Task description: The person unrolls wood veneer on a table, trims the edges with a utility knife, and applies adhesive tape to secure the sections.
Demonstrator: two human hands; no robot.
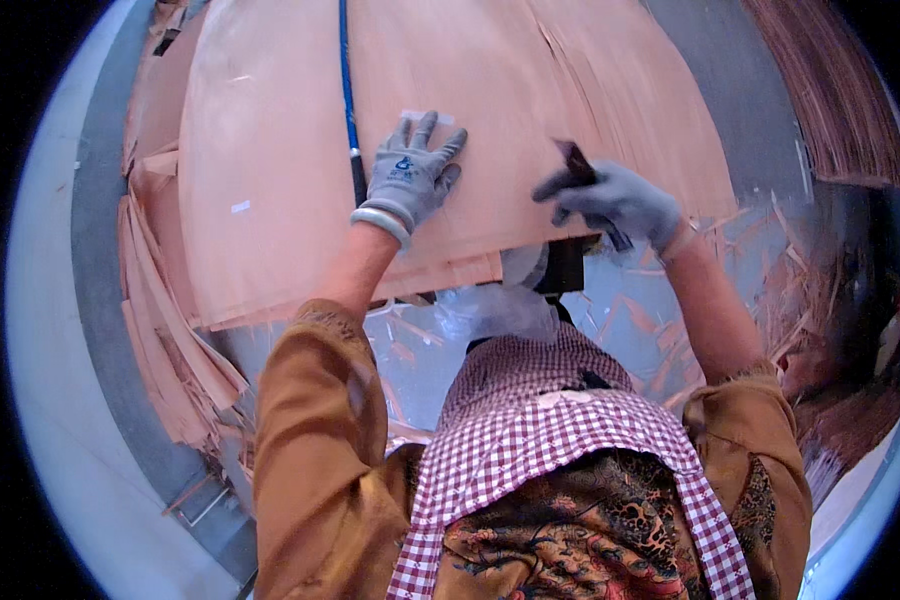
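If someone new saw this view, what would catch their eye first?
The broad pinkish sheet fills the upper middle, with the gloved left hand spread on it. To the right, near the sheet's lower edge, the gloved right hand grips a dark flat tool. A blue stick runs down beside the left hand.

Soft, even light brightens the pale sheet (270, 130) left of the gripping right hand (627, 203), which looks slightly blurred. Well to the grip's right, deep shadow swallows detail. Around everything, straight edges curve toward a bluish, black-bordered fisheye rim.
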